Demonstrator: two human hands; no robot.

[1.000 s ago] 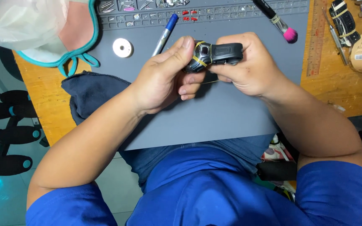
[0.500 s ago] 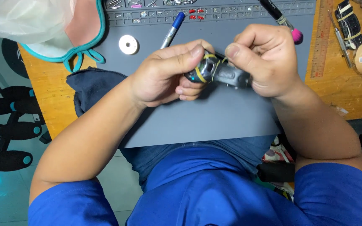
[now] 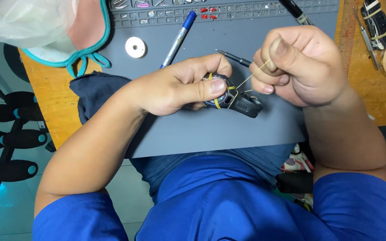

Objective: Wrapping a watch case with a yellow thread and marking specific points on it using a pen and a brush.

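Right hand (image 3: 302, 67) pulled up off the watch (image 3: 231, 96), stretching one yellow band (image 3: 251, 76).
Left hand (image 3: 182, 87) clamps the watch; right fingers pinch the band; one blue pen (image 3: 177, 40) beyond.

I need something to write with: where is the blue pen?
In the head view the blue pen lies on the grey mat, upper middle, just beyond the left hand and right of the white disc.
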